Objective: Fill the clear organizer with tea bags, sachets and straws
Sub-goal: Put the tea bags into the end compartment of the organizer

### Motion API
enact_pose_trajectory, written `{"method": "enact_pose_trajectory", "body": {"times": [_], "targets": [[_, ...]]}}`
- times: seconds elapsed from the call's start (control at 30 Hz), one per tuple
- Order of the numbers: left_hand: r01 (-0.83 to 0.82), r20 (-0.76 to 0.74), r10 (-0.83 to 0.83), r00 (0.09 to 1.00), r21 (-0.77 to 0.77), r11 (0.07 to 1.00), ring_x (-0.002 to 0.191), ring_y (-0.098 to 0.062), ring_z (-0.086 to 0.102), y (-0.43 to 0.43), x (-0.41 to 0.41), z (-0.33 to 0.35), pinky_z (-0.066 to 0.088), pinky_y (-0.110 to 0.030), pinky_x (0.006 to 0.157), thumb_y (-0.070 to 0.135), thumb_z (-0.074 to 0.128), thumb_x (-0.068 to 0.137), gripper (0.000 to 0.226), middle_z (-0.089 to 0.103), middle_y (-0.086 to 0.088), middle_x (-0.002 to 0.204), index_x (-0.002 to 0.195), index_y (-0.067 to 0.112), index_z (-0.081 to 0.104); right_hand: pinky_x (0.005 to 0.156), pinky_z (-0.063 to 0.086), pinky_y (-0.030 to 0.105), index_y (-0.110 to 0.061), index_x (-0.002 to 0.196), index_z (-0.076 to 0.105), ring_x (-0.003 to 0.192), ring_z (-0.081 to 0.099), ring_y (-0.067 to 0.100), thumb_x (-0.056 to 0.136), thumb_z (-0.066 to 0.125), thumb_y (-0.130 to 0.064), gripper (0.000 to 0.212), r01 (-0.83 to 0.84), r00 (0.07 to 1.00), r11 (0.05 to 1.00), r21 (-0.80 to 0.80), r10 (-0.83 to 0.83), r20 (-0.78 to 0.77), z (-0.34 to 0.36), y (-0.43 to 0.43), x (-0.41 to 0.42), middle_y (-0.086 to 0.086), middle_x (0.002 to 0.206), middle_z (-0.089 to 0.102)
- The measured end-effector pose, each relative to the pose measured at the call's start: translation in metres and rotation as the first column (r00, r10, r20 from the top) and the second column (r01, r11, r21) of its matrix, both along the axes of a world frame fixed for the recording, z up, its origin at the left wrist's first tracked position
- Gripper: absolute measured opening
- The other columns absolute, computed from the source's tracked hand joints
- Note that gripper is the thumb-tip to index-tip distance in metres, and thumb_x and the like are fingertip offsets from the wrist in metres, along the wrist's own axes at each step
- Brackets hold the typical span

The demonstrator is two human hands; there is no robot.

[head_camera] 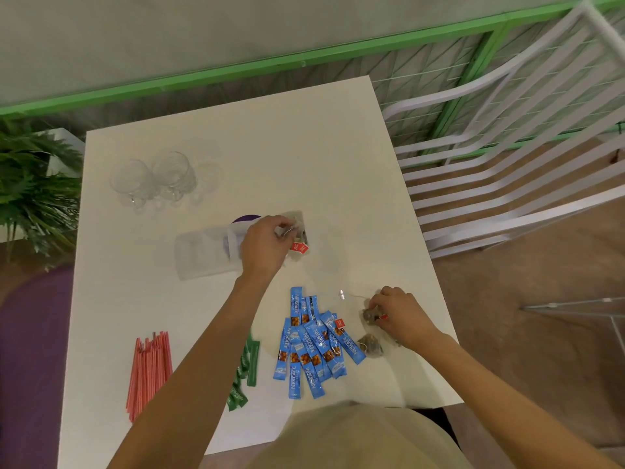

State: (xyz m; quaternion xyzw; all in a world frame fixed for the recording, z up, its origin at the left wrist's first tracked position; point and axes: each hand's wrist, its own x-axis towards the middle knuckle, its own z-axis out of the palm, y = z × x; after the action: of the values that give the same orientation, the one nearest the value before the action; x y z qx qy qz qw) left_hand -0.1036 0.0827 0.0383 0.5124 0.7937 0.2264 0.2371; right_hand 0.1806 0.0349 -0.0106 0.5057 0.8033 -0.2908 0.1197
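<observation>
**Tea bags going in at the organizer's right end; strings are the risk**

Clear organizer (203,252) lies mid-table (236,147), its left compartments showing nothing inside. Left hand (263,245) is at its right end, fingers curled around a tea bag bundle (297,228); a red tag (299,248) hangs free beside the hand. Cannot tell whether the bundle sits inside a compartment yet. Right hand (399,314) pinches a loose tea bag (368,314) near the table's right edge, with another tea bag (372,345) just beside it.

Not yet loaded: blue sachets (311,346), green sachets (247,370), red straws (150,370).

Risks, as judged:
- Dangling tags and strings may snag on a divider and pull bags out as the hand lifts.
- The light organizer may slide under one-handed pushing.
- Bags close to the edge may be swept off.
</observation>
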Motion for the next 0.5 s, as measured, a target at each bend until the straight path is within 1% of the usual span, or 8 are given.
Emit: {"method": "enact_pose_trajectory", "body": {"times": [0.1,0.17,0.23,0.37,0.43,0.5], "targets": [[0.05,-0.049,-0.049,0.998,0.036,0.998,0.101,-0.014,0.06,-0.007,0.002,-0.002,0.041,-0.022,0.074,0.023,0.068,0.086,0.025,0.066,0.008,0.114,0.111,0.026,0.069,0.086,0.038,0.03,-0.024,0.113,0.063,0.105,0.051,0.018,0.087,0.062,-0.022,0.026,-0.002,1.0,1.0,0.008,0.002,0.001,-0.001,0.001,-0.001,-0.002,0.112,0.058],[0.132,-0.133,-0.125,0.983,0.046,0.99,0.112,-0.017,0.056,-0.012,0.002,-0.005,0.041,-0.025,0.084,0.021,0.068,0.086,0.031,0.065,0.005,0.121,0.116,0.024,0.068,0.087,0.038,0.03,-0.024,0.112,0.063,0.104,0.052,0.018,0.087,0.061,-0.021,0.025,0.001,1.0,1.0,0.006,-0.001,-0.003,-0.002,0.002,-0.001,-0.003,0.111,0.059],[0.203,-0.192,-0.197,0.961,0.012,0.979,0.116,-0.019,0.054,-0.016,0.003,-0.011,0.04,-0.032,0.09,0.023,0.066,0.087,0.034,0.065,0.003,0.124,0.121,0.023,0.067,0.086,0.038,0.03,-0.024,0.109,0.064,0.102,0.053,0.018,0.088,0.059,-0.02,0.022,0.0,1.0,1.0,0.018,0.001,-0.009,-0.001,0.003,-0.001,-0.003,0.109,0.06],[0.269,-0.269,-0.27,0.924,-0.044,0.962,0.12,-0.02,0.051,-0.028,0.004,-0.023,0.034,-0.041,0.1,0.029,0.058,0.092,0.032,0.064,0.004,0.126,0.123,0.025,0.064,0.085,0.037,0.03,-0.021,0.103,0.067,0.099,0.055,0.018,0.091,0.055,-0.018,0.017,0.002,1.0,1.0,0.023,-0.001,-0.028,0.002,0.004,0.0,-0.003,0.103,0.062],[0.276,-0.287,-0.284,0.915,-0.067,0.959,0.123,-0.02,0.049,-0.03,0.005,-0.026,0.03,-0.045,0.107,0.033,0.056,0.094,0.033,0.061,0.004,0.13,0.125,0.026,0.062,0.08,0.035,0.029,-0.02,0.095,0.068,0.096,0.056,0.019,0.092,0.053,-0.019,0.015,-0.007,0.999,1.0,0.028,0.008,-0.033,0.004,0.005,0.002,-0.002,0.098,0.062],[0.274,-0.292,-0.289,0.911,-0.092,0.957,0.126,-0.02,0.047,-0.029,0.005,-0.026,0.027,-0.047,0.111,0.035,0.053,0.095,0.034,0.058,0.004,0.133,0.127,0.025,0.061,0.077,0.034,0.028,-0.019,0.093,0.068,0.093,0.055,0.018,0.091,0.055,-0.019,0.013,0.002,0.999,1.0,0.021,-0.001,-0.047,0.007,0.006,0.004,-0.002,0.096,0.061]]}}
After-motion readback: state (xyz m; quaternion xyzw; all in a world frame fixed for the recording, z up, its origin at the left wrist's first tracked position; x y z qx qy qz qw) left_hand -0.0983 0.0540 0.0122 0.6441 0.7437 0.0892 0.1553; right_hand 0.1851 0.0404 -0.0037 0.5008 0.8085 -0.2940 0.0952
